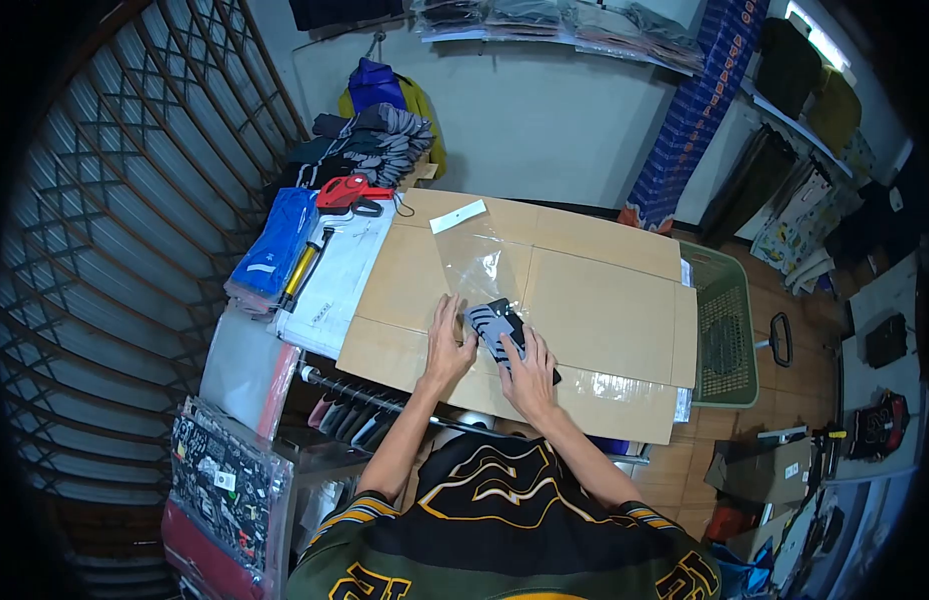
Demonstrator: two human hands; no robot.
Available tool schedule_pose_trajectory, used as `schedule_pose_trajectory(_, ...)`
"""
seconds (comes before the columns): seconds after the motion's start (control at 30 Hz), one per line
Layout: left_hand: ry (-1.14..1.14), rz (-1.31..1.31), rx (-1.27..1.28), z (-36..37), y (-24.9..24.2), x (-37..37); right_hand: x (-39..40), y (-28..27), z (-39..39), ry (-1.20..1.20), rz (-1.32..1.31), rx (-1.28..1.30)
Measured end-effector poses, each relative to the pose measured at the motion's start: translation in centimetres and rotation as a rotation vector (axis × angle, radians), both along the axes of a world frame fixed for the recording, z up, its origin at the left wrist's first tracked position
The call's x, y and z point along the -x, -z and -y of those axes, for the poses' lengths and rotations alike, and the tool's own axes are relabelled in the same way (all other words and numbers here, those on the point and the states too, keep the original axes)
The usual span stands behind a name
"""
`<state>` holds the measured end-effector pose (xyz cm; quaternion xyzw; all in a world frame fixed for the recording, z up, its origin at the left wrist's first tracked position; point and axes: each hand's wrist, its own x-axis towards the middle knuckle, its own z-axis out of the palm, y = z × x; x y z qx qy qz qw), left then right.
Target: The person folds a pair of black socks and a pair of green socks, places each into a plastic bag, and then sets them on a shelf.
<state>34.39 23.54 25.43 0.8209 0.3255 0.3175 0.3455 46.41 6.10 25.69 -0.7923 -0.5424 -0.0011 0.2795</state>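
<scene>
Pressing striped grey-black fabric (pixel 493 326) with right hand (pixel 528 370), left hand (pixel 449 345) loosely open beside it, hands apart

Both forearms stretched forward, angled inward. Left hand (pixel 448 352) held open, fingers extended forward, thumb turned inward. Right hand (pixel 530 375) held palm down, fingers spread. Hands positioned near each other, apart.

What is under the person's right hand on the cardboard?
The right hand rests over a grey, black-striped item with something black beside it. Hand and fingers cover part of both, so I can't see their full shape.
</scene>
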Motion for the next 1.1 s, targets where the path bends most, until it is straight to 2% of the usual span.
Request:
schedule_pose_trajectory(0.23, 0.058, 0.041, 0.044, -1.1, -0.4, -0.2, 1.5, 0.8, -4.5, 0.109, 0.003, -0.021)
schedule_pose_trajectory(0.37, 0.056, 0.004, 0.005, -1.8, 0.4, 0.2, 1.7, 1.5, -7.3, 0.187, -0.051, -0.214)
schedule_pose_trajectory(0.43, 0.056, -0.055, -0.051, -2.1, 0.5, 0.3, 1.7, 0.1, -7.4, 0.188, -0.094, -0.306)
schedule_pose_trajectory(0.47, 0.065, -0.063, -0.042, -2.2, 0.6, 0.4, 1.9, -0.8, -6.9, 0.221, -0.030, -0.315)
schedule_pose_trajectory(0.57, 0.073, -0.081, -0.037, -2.6, 0.5, 0.6, 2.6, -2.4, -4.0, 0.250, -0.097, -0.108)
schedule_pose_trajectory(0.6, 0.070, -0.083, -0.044, -2.6, 0.7, 0.5, 2.8, -1.9, -2.9, 0.246, 0.022, -0.115)
schedule_pose_trajectory(0.77, 0.113, -0.064, -0.026, -2.9, 0.9, 0.3, 3.7, -0.6, -0.5, 0.133, 0.005, -0.129)
schedule_pose_trajectory(1.1, 0.135, -0.083, 0.011, -3.2, 1.1, 0.4, 1.7, -0.2, -7.0, 0.081, -0.035, -0.243)
